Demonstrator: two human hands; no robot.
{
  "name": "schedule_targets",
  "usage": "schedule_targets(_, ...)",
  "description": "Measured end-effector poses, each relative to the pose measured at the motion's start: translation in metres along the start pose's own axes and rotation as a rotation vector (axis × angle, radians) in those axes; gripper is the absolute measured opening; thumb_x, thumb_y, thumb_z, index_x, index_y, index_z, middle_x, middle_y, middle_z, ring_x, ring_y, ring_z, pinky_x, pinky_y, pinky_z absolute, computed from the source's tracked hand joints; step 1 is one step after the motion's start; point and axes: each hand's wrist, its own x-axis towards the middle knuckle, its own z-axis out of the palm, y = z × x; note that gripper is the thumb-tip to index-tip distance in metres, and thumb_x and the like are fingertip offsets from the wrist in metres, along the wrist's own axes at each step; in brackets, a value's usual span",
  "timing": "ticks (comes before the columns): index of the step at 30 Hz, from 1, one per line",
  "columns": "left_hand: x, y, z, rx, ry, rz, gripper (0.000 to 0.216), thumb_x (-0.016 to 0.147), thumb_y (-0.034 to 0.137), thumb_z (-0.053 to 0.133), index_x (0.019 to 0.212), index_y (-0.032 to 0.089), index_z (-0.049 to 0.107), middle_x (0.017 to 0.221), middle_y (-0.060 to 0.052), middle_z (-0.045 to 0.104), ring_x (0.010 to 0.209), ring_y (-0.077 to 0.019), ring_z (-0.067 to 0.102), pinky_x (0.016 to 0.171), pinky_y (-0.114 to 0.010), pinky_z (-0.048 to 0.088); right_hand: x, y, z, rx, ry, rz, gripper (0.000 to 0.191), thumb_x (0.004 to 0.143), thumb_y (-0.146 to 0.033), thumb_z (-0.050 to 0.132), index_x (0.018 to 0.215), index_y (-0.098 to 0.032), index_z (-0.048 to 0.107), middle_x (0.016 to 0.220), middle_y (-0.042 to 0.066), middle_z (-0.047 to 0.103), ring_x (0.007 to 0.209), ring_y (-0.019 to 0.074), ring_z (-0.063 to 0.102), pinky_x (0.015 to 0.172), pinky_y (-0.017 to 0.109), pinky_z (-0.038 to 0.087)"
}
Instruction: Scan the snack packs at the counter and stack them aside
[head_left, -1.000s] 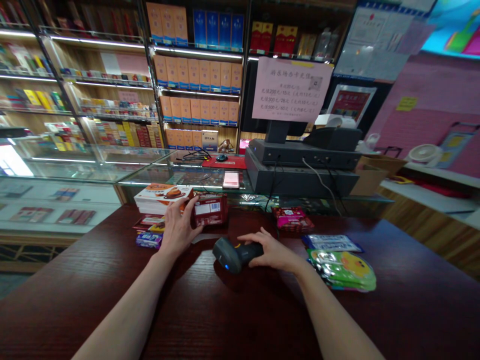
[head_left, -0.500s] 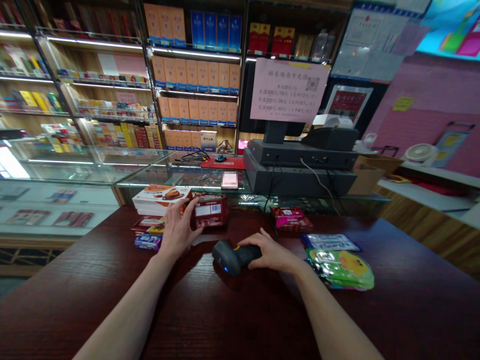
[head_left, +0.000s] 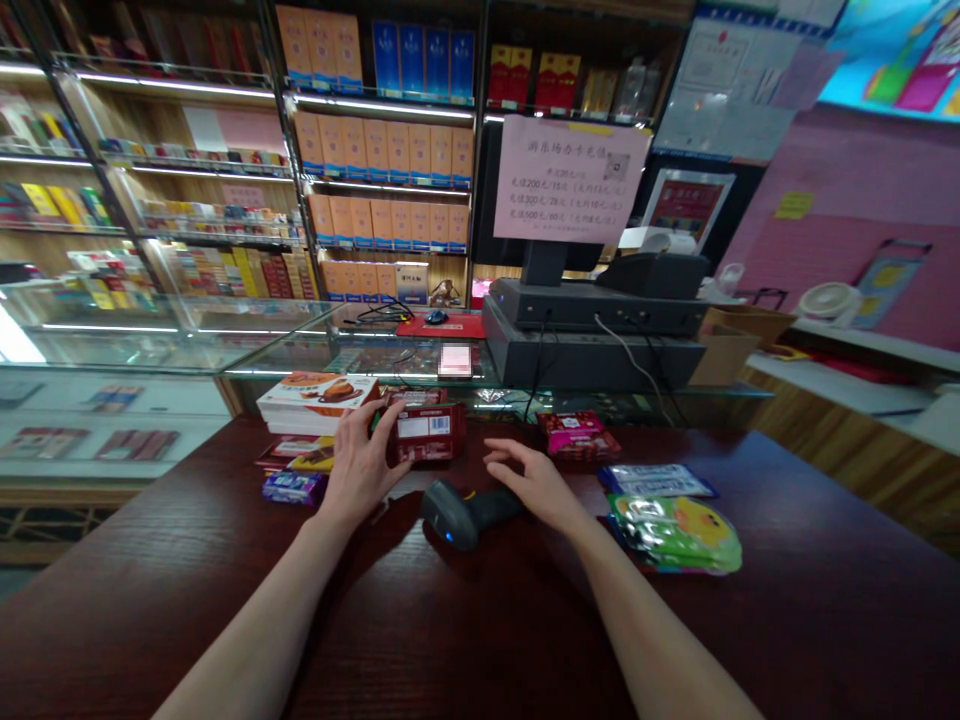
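My left hand (head_left: 364, 462) has its thumb and fingers around the left end of a dark red snack packet (head_left: 429, 436), which stands on edge with its white barcode label facing me. A black barcode scanner (head_left: 457, 515) with a lit blue light lies on the table in front of it. Just above the scanner's handle, my right hand (head_left: 536, 482) is open, fingers stretched towards the left, holding nothing. Beside my left hand are a white snack box (head_left: 319, 400), a yellow-and-red packet (head_left: 311, 455) and a purple packet (head_left: 294, 488).
To the right lie pink-and-red packets (head_left: 577, 436), a blue-and-white packet (head_left: 660, 481) and green packages with a yellow duck (head_left: 679, 530). A glass counter with a cash register (head_left: 592, 345) stands behind the brown table (head_left: 465, 640). Stocked shelves (head_left: 386, 190) line the wall.
My right hand has let go of the scanner and lifted slightly off its handle, its fingers straightening. The dark red packet has shifted a little to the right with my left hand.
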Motion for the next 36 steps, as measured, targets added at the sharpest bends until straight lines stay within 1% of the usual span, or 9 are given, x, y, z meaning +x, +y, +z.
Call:
schedule_targets(2,0.001,0.003,-0.001,-0.007,-0.009,0.002,0.08,0.078,0.029,0.073,0.149,0.028,0.037,0.144,-0.015,0.04,0.134,-0.0361,0.039,0.114,-0.056,0.034,0.002,0.002,0.005,0.041,0.072,-0.004,0.041,0.089,-0.038,0.059,0.127,-0.023,0.063,0.106,0.005,0.075,0.101,0.0223,0.069,0.098,0.042,0.049)
schedule_targets(4,0.002,0.006,-0.002,-0.017,-0.014,0.008,0.08,0.078,0.028,0.073,0.149,0.028,0.036,0.144,-0.015,0.04,0.134,-0.0359,0.039,0.114,-0.055,0.033,0.005,0.003,0.01,0.064,0.13,-0.002,0.041,0.088,-0.038,0.06,0.127,-0.023,0.063,0.102,0.004,0.075,0.098,0.0216,0.069,0.095,0.039,0.051)
schedule_targets(10,0.002,0.014,-0.001,-0.018,-0.022,0.054,0.083,0.08,0.029,0.072,0.152,0.029,0.032,0.137,-0.014,0.045,0.131,-0.0341,0.043,0.115,-0.056,0.031,0.012,0.004,0.02,0.101,0.218,0.031,0.046,0.084,-0.039,0.067,0.127,-0.022,0.063,0.099,0.004,0.076,0.096,0.0214,0.071,0.094,0.039,0.053)
schedule_targets(13,0.001,0.017,0.0,-0.006,-0.039,0.058,0.081,0.081,0.032,0.072,0.152,0.029,0.034,0.128,-0.013,0.05,0.123,-0.0333,0.047,0.11,-0.054,0.036,0.014,0.007,0.024,0.093,0.229,0.051,0.047,0.082,-0.04,0.07,0.124,-0.021,0.065,0.1,0.005,0.076,0.095,0.022,0.071,0.092,0.039,0.054)
schedule_targets(19,0.001,0.021,0.001,-0.032,-0.072,0.045,0.081,0.084,0.032,0.069,0.155,0.033,0.029,0.121,-0.011,0.053,0.108,-0.0294,0.052,0.098,-0.049,0.046,0.015,0.007,0.028,0.026,0.255,0.054,0.031,0.079,-0.044,0.071,0.101,-0.021,0.074,0.092,0.005,0.076,0.086,0.0237,0.07,0.083,0.037,0.055)
schedule_targets(24,0.002,0.023,0.005,-0.143,-0.081,0.03,0.09,0.083,0.027,0.07,0.157,0.037,0.019,0.125,-0.009,0.049,0.116,-0.028,0.054,0.102,-0.045,0.048,0.015,0.001,0.027,0.009,0.264,0.043,0.026,0.079,-0.047,0.068,0.08,-0.021,0.071,0.077,0.002,0.071,0.074,0.0208,0.065,0.071,0.032,0.052)
schedule_targets(29,0.002,0.025,0.004,-0.249,-0.17,-0.016,0.098,0.083,0.03,0.072,0.157,0.041,0.009,0.13,-0.008,0.042,0.124,-0.0274,0.054,0.105,-0.044,0.049,0.016,0.001,0.027,-0.033,0.318,0.045,0.025,0.078,-0.047,0.069,0.076,-0.022,0.07,0.077,0.003,0.069,0.077,0.0218,0.063,0.073,0.033,0.049)
schedule_targets(33,0.002,0.026,0.001,-0.345,-0.211,-0.033,0.09,0.089,0.029,0.064,0.157,0.041,0.007,0.131,-0.008,0.042,0.12,-0.0248,0.056,0.103,-0.042,0.051,0.016,0.0,0.025,-0.101,0.399,-0.008,0.025,0.078,-0.046,0.069,0.069,-0.024,0.068,0.077,0.003,0.065,0.078,0.0216,0.062,0.074,0.033,0.048)
schedule_targets(36,0.002,0.025,0.002,-0.414,-0.208,-0.047,0.076,0.096,0.029,0.053,0.157,0.041,0.011,0.129,-0.007,0.043,0.112,-0.0203,0.059,0.102,-0.04,0.052,0.016,-0.004,0.026,-0.087,0.411,0.027,0.025,0.078,-0.047,0.07,0.069,-0.024,0.068,0.07,0.001,0.064,0.071,0.0207,0.062,0.07,0.032,0.047)
